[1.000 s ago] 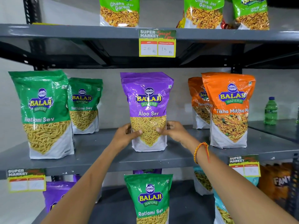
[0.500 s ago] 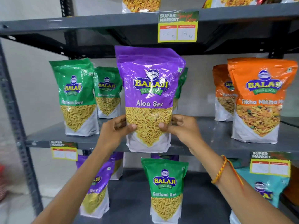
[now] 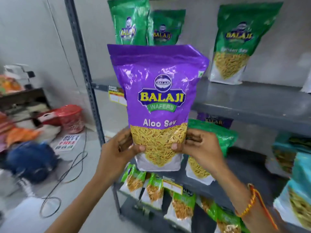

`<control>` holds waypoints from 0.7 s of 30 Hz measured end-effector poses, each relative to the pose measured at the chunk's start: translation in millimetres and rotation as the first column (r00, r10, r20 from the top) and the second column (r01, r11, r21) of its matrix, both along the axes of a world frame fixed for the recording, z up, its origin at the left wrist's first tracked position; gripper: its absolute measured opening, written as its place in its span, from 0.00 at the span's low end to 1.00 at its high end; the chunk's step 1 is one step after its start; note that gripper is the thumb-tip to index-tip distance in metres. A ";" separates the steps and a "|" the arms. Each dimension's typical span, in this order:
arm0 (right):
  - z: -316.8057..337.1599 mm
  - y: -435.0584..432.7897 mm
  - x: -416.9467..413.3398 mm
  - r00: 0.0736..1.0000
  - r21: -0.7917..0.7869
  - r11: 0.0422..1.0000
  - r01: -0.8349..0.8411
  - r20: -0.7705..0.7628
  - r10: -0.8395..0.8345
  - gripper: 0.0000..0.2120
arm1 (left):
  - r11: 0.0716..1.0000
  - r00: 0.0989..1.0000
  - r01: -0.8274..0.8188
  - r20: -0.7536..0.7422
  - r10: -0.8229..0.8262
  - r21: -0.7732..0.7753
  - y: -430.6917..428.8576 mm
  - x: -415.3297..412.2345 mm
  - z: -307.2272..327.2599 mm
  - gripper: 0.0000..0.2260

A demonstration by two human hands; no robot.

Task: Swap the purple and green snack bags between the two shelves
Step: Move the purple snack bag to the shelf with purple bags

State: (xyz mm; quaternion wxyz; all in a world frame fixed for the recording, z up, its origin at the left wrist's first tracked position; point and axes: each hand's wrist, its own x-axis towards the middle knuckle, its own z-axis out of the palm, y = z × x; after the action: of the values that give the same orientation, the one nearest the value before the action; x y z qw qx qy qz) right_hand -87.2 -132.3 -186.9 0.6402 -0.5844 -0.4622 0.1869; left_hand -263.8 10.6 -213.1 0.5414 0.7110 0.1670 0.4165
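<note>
I hold a purple Aloo Sev bag (image 3: 158,98) upright in front of the rack, off the shelf. My left hand (image 3: 117,152) grips its lower left edge, and my right hand (image 3: 200,148) grips its lower right edge. Green Ratlami Sev bags (image 3: 131,22) stand on the upper shelf (image 3: 244,98) behind it, with another green bag (image 3: 242,41) to the right. On the lower shelf (image 3: 239,165) a green bag (image 3: 218,138) stands behind my right hand. A second purple bag (image 3: 215,121) shows partly at the back of it.
Small green snack packs (image 3: 168,195) fill the bottom shelf. Teal bags (image 3: 299,182) stand at the right. The rack's grey upright post (image 3: 84,64) runs down the left. On the floor to the left lie a red basket (image 3: 70,118), a blue bundle (image 3: 32,160) and loose cables (image 3: 67,172).
Both hands have lifted the purple bag off the upper shelf and drawn it toward me. My view has swung down and to the left.
</note>
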 end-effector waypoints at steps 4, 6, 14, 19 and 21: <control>-55.5 11.3 3.0 0.999 -0.104 0.994 0.024 -0.020 -0.026 0.14 | 0.997 0.991 -0.035 -0.130 0.027 -0.062 6.0 -2.7 -51.6 0.18; -83.4 20.1 11.4 0.998 -0.167 0.985 0.049 -0.032 -0.055 0.14 | 0.993 0.981 -0.031 -0.194 0.009 -0.114 12.9 6.1 -77.9 0.17; -165.0 78.3 63.4 0.946 -0.374 0.871 0.318 0.061 -0.319 0.15 | 0.986 0.926 -0.011 -0.375 -0.052 -0.164 67.3 89.1 -148.0 0.21; -191.2 109.1 86.7 0.889 -0.420 0.796 0.435 0.059 -0.454 0.10 | 0.990 0.917 0.038 -0.389 -0.088 -0.135 107.3 132.6 -185.8 0.23; -197.5 118.0 91.6 0.890 -0.414 0.803 0.428 0.040 -0.453 0.11 | 0.991 0.922 0.033 -0.378 -0.081 -0.133 105.4 138.4 -174.4 0.22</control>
State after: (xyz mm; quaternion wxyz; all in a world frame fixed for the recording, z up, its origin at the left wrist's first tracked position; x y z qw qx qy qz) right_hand 4.3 -14.3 -384.4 0.5419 -0.7912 -0.2443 0.1438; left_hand -125.4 116.0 -387.5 0.5537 0.7478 0.2742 0.2429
